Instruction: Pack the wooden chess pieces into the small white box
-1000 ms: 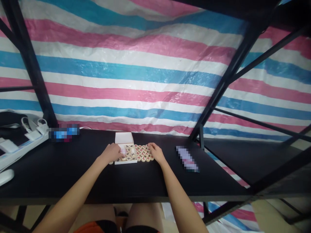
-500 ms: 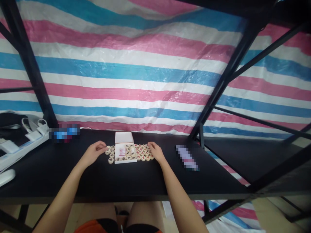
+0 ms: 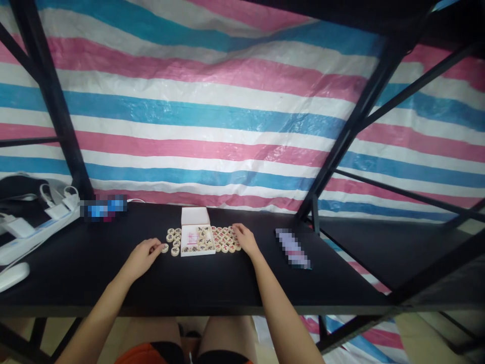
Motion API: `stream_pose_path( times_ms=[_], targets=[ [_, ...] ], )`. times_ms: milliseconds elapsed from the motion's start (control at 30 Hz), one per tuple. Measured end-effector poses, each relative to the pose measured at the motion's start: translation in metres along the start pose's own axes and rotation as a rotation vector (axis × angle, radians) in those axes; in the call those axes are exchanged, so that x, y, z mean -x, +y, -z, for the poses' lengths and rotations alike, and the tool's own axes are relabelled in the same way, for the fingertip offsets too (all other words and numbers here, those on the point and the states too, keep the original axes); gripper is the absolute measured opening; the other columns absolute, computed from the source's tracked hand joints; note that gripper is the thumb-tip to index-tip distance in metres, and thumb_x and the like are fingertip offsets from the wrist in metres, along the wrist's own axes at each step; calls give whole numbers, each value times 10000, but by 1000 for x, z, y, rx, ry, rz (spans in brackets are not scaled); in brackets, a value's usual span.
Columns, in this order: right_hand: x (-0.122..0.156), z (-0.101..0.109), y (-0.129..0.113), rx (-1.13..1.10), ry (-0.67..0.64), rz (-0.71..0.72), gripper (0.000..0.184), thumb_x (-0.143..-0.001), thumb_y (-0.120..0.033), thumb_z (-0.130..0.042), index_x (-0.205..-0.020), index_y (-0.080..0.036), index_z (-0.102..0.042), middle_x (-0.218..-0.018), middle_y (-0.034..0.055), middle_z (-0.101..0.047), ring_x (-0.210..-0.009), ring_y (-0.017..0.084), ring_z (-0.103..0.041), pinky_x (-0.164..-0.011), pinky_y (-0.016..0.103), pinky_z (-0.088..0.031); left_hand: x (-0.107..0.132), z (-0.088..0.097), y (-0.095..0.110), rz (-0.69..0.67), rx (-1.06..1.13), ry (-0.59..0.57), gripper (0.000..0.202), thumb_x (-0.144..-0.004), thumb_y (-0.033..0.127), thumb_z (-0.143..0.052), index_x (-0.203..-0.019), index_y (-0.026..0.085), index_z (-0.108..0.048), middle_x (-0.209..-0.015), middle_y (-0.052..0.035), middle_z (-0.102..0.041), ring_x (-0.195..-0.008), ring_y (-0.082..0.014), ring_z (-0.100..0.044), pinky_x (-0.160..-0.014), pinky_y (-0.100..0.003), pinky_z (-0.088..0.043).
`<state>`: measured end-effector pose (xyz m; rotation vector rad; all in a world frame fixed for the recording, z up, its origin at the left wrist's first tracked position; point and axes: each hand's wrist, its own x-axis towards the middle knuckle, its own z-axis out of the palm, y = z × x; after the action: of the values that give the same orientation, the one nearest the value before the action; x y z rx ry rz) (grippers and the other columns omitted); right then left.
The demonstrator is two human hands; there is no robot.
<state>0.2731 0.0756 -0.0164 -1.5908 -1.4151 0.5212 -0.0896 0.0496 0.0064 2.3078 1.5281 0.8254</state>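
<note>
My left hand (image 3: pixel 142 259) is closed, its fingertips pinching a round wooden Chinese chess piece (image 3: pixel 164 248) on the black table. Just right of it are two short columns of black-lettered chess pieces (image 3: pixel 175 237). A small white box (image 3: pixel 198 254) stands in the middle with its lid (image 3: pixel 195 216) folded back. Inside it, black-lettered pieces (image 3: pixel 202 241) line the right side and the front; a pink pattern shows on the bare floor. Red-lettered pieces (image 3: pixel 225 239) lie in rows against the box's right side. My right hand (image 3: pixel 245 239) rests at their right end, fingers stretched over the outer pieces.
A phone with a blurred screen (image 3: pixel 292 248) lies to the right. On the left are a white power strip (image 3: pixel 41 230) with plugs, a white mouse-like object (image 3: pixel 14 276) and a blurred blue item (image 3: pixel 106 208). Black frame posts (image 3: pixel 341 151) and a striped sheet (image 3: pixel 204 121) enclose the back.
My left hand has moved down toward me from the upper end of the black-lettered pieces and now pinches a piece at their lower left. My right hand has stayed put.
</note>
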Motion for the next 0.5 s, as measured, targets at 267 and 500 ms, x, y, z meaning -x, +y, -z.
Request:
stream_pose_path(
  times_ms=[267, 500],
  targets=[
    [-1, -1, 2, 0, -6, 5, 301, -803, -410, -463, -926, -209, -651, -933, 35, -680, -890, 200, -615, -838, 318, -443, 1, -3, -9, -25, -10, -37, 266, -833, 364, -462, -945, 234, -665, -808, -23, -660, -767, -205, -597, -727, -300, -453],
    [-3, -2, 5, 6, 19, 27, 300, -799, -394, -469, -927, -200, -659, -957, 47, -651, -914, 195, -600, -867, 315, -429, -7, -2, 34, -179, -54, -15, 281, -871, 344, -426, -939, 232, -675, -928, -53, -670, -896, -226, -575, -823, -328, -432]
  ],
)
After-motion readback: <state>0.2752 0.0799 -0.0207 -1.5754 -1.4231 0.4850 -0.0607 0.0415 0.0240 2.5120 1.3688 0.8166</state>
